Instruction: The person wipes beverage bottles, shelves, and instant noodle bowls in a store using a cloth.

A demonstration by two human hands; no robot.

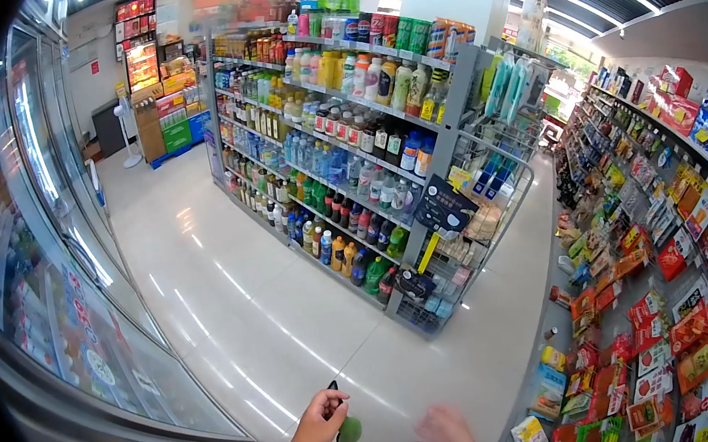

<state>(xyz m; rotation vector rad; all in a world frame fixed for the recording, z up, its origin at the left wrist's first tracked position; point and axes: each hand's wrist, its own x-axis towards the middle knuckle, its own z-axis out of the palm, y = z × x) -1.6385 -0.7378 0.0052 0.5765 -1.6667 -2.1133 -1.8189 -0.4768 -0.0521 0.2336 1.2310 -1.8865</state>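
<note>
My left hand, with a reddish band at the wrist, is closed at the bottom middle of the head view. Its fingers grip a small object with a black tip and a rounded green part. The tip sticks out above the fingers and the green part hangs below them; what kind of thing it is, I cannot make out. To the right, my right hand is smeared by motion, and its fingers do not show clearly. Nothing can be made out in it. Both hands are held out over the pale floor, apart from each other.
A drinks shelf with several rows of bottles stands ahead, a wire rack at its near end. Glass-doored coolers line the left. Along the right runs a shelf of packaged snacks. Shiny tiled floor lies between.
</note>
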